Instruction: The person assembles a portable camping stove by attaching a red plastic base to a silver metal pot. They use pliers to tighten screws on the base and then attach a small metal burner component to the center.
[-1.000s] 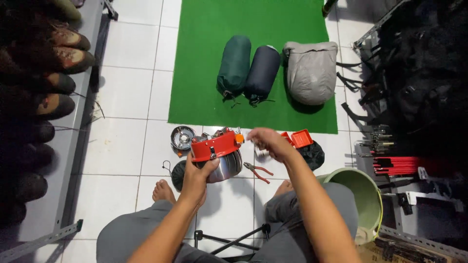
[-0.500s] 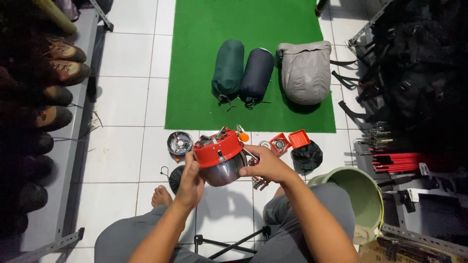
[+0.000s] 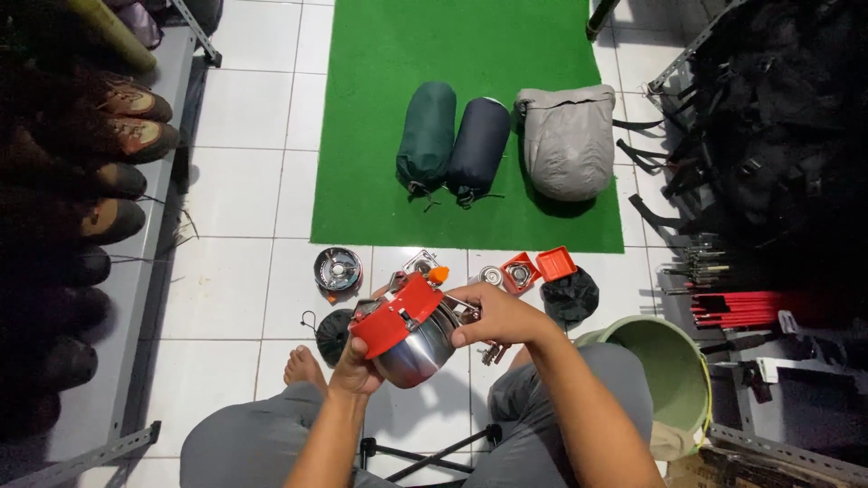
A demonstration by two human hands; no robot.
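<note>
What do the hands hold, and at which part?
Both hold a steel pot with red band. Left hand grips its lower side; right hand grips the rim side.

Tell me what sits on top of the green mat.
On the green mat lie three stuffed sacks side by side: a dark green one, a navy one and a larger grey one. What is inside them is hidden.

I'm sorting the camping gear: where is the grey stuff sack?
In the head view, the grey stuff sack lies on the green mat, rightmost of three bags, right beside the navy roll and left of the black backpacks.
</note>
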